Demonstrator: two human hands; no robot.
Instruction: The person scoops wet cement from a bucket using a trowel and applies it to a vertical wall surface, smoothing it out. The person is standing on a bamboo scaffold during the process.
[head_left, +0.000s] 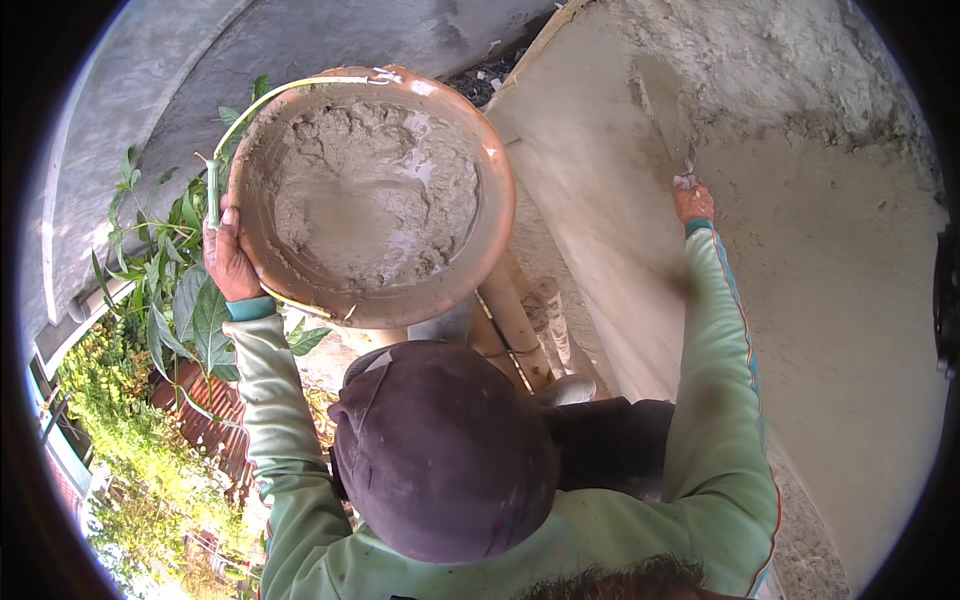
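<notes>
My left hand (230, 258) grips the left side of a round orange-brown bucket (497, 205), its fingers partly hidden. Grey wet mortar (375, 200) fills much of the bucket, with a smoothed hollow near the middle. A yellowish wire handle (285, 88) with a green grip (213, 190) lies along the rim. Off to the right, my right hand (692, 203) is closed around the handle of a trowel (662, 110). The trowel's blade, coated in grey mortar, is against or very close to the wall surface; I cannot tell which.
Smooth grey plaster (830, 330) covers the wall at right, with rougher plaster (790, 60) above. Leafy branches (185, 290) reach beside the bucket's left. Pole-like supports (515, 320) stand below the bucket, and a rust-red corrugated roof (205, 425) lies lower left.
</notes>
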